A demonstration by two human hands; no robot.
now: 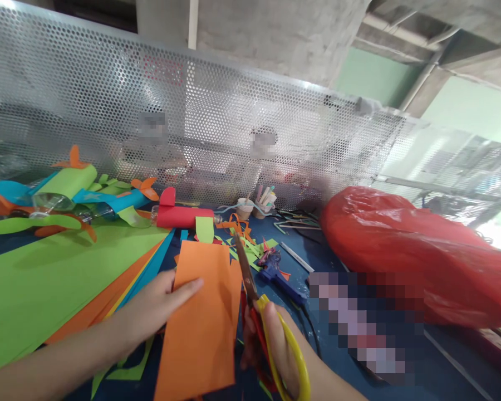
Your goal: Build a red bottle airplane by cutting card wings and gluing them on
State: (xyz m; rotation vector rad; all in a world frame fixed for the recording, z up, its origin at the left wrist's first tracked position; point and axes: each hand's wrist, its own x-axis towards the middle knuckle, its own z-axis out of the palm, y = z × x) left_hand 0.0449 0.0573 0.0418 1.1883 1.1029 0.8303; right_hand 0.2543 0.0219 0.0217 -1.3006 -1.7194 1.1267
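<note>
My left hand (173,298) grips a rectangular sheet of orange paper (204,328) at its left edge, thumb on top and the other fingers hidden behind. Another strip of orange paper (235,287) shows along its right side. In my right hand (278,334) is a pair of scissors (298,356) with a yellow and a red handle, its blades pointing up and away beside the paper's right edge. The blades look nearly closed, and no paper is visibly between them. Left of my left hand lies a fan of green paper (67,284) over orange, yellow and blue sheets.
Paper-wrapped bottle planes, one red (186,217) and one green (67,186), lie behind. Paper scraps (250,245) surround a blue glue gun (284,284) with a cord. Cups (245,209) of pens stand by the perforated metal screen (234,128). A red plastic bag (401,250) bulges at right.
</note>
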